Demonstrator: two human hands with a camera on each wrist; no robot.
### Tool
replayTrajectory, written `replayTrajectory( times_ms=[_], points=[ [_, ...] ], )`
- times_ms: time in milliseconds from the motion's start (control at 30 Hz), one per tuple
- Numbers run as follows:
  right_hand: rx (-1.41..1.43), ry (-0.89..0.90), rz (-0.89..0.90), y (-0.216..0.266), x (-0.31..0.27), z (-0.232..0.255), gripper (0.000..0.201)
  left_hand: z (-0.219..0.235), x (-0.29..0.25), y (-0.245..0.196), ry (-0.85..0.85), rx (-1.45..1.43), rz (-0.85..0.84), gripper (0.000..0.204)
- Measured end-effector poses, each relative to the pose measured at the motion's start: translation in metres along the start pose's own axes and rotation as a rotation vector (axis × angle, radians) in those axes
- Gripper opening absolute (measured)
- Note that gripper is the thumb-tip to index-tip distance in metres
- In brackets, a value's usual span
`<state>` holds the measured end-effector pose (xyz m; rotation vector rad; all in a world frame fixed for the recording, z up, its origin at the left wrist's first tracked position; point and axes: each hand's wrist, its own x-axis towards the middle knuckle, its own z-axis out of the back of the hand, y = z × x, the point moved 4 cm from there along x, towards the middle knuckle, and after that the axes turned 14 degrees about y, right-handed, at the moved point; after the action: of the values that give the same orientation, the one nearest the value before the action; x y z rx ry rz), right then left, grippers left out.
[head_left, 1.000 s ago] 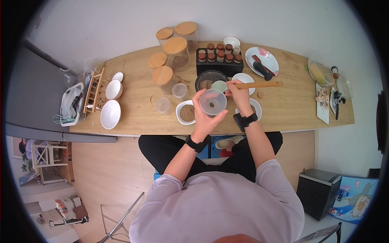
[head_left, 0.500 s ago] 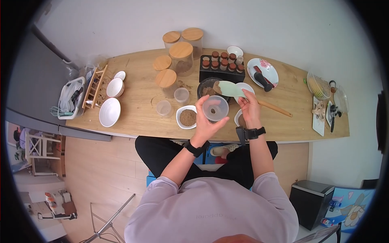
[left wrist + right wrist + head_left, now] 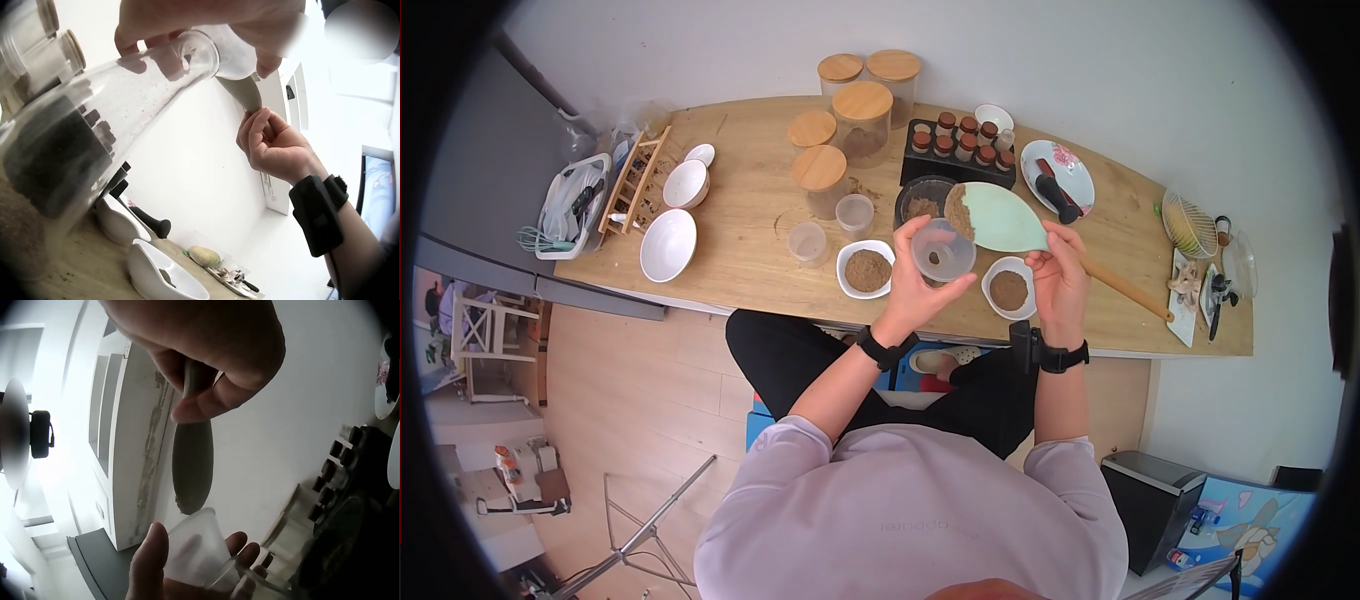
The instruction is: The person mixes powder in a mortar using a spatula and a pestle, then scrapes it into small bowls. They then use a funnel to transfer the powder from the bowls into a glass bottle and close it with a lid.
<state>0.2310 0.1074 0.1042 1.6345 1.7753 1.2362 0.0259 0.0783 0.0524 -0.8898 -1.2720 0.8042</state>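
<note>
My left hand (image 3: 912, 292) grips the neck of a clear bottle (image 3: 140, 81), with a translucent plastic funnel (image 3: 953, 266) seated in its mouth. Between thumb and fingers, my right hand (image 3: 1058, 282) pinches a pale green spatula (image 3: 1008, 218) near where the blade meets its wooden handle (image 3: 1130, 290). Brown powder (image 3: 959, 212) coats the blade's tip, which overlaps the funnel's rim in the head view; in the right wrist view it points down close over the funnel. Behind the funnel stands a dark bowl (image 3: 900, 205) with brown powder in it.
White bowls of brown powder, one left (image 3: 843, 278) and one right (image 3: 988, 287), flank the hands. Two plastic cups, one nearer (image 3: 807, 243) and one farther (image 3: 855, 214), stand left. Behind are wooden-lidded jars (image 3: 820, 190), a black spice rack (image 3: 940, 172) and a floral plate (image 3: 1083, 170).
My right hand has lifted the spatula out of the dark bowl and moved right, bringing its powder-coated tip to the funnel. The left hand keeps its hold on the bottle.
</note>
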Motion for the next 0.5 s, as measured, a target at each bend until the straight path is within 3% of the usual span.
replayTrajectory(
  times_ms=[267, 500],
  points=[
    [-0.288, 0.082, 0.069, 0.006, -0.022, -0.016, 0.018, 0.001, 0.000, -0.003, -0.019, 0.040, 0.024, 0.094],
    [-0.921, 0.250, 0.249, 0.032, -0.031, -0.052, 0.017, 0.002, 0.000, -0.004, -0.022, 0.093, -0.004, 0.093]
  ],
)
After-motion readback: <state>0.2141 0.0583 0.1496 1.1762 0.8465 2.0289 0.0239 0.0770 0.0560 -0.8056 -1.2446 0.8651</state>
